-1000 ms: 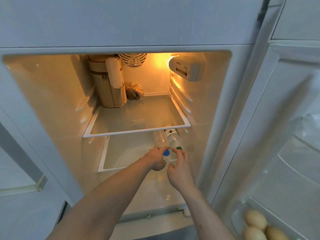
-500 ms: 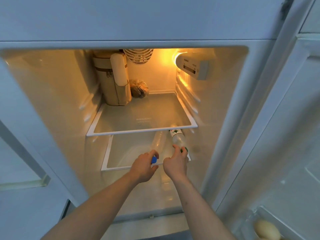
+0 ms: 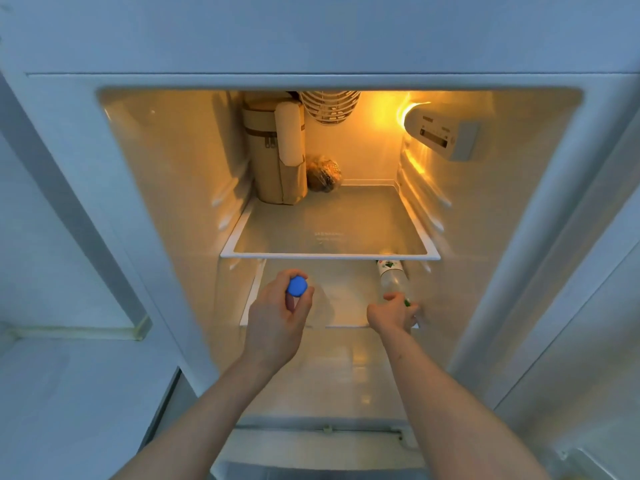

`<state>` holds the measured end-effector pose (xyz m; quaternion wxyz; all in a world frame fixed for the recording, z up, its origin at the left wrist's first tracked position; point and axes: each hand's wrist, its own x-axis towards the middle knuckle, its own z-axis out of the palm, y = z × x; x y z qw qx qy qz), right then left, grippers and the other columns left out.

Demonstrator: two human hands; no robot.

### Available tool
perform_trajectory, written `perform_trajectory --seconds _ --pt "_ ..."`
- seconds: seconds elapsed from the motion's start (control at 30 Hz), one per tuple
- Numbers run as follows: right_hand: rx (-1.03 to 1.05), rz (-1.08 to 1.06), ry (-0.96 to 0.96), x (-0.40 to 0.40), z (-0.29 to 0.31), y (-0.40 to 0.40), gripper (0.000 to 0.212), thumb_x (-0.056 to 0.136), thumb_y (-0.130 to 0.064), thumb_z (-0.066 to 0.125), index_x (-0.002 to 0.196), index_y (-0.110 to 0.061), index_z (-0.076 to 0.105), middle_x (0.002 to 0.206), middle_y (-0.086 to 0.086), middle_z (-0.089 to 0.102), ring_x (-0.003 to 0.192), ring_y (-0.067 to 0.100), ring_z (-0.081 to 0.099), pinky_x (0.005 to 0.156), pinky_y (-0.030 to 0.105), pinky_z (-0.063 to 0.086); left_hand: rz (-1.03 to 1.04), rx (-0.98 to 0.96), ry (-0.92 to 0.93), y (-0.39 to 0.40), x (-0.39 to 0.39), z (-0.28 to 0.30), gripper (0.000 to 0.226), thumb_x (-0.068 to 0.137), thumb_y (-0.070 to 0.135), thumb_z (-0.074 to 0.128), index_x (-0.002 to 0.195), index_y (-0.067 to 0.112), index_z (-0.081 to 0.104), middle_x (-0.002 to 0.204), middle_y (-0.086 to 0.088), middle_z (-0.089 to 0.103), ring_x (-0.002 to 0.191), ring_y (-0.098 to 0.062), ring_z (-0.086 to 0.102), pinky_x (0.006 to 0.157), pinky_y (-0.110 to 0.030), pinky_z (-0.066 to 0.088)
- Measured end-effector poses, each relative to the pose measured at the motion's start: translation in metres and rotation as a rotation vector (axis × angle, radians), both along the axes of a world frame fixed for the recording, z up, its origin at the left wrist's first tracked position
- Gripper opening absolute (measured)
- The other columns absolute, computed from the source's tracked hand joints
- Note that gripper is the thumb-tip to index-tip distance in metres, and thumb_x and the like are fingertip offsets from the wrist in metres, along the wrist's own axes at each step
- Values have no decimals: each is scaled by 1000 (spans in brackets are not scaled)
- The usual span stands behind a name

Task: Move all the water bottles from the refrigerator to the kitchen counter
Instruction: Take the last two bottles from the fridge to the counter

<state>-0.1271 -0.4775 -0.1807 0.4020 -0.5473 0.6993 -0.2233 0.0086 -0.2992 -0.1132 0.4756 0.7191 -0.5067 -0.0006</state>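
The person stands at the open refrigerator point(image 3: 145, 209) with both arms reaching to the lower shelf point(image 3: 332, 325). The left hand point(image 3: 277, 320) is wrapped round the neck of a blue-capped bottle point(image 3: 296, 285), whose cap points toward the camera; the body of this bottle is hidden behind the hand, so whether it rests on the shelf or is already lifted cannot be told. The right hand point(image 3: 393, 313) grips the cap end of a second bottle point(image 3: 391, 278), which lies on its side at the right of the lower shelf, its labelled far end tucked under the upper shelf point(image 3: 329, 254).

On the upper shelf, far left, stand a tan zipped bag point(image 3: 273, 168) and a wrapped bundle point(image 3: 323, 173); no other bottles show there.

Judging from this, the task is at an early stage: both visible bottles are grasped but neither has left the refrigerator. The kitchen surface is out of view, so nothing shows what, if anything, has been delivered. Carrying both across remains.
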Motion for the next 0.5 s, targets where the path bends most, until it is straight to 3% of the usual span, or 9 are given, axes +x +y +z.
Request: perform_trajectory --seconds 0.1,0.23,0.37,0.5 --pt "14 -1 -19 1 1 -2 35 91 -7 61 124 -19 61 146 18 33 116 41 54 103 42 46 35 -24 23 27 -3 14 9 99 35 62 108 35 59 68 17 50 64 -12 49 57 -15 36" --pt "-73 114 0 17 -5 17 21 97 -9 61 116 -17 59 142 19 36 87 34 53 91 37 47 55 12 79 74 -1 21 7 98 37 62 104 37 59 68 19 52 62 -11 49 56 -14 38" --pt "-198 180 48 25 -15 45 12 101 -18 64 106 -23 55 135 16 40 80 34 56 94 44 51 96 84 107 136 0 21 6 98 42 60 102 38 60 61 10 45 56 -9 43 56 -24 38" --pt "-296 223 38 21 -18 75 10 102 -21 62 105 -26 54 127 16 46 82 35 54 89 43 51 171 110 121 196 -2 21 5 97 37 64 99 40 60 59 10 45 57 -10 42 55 -23 35"
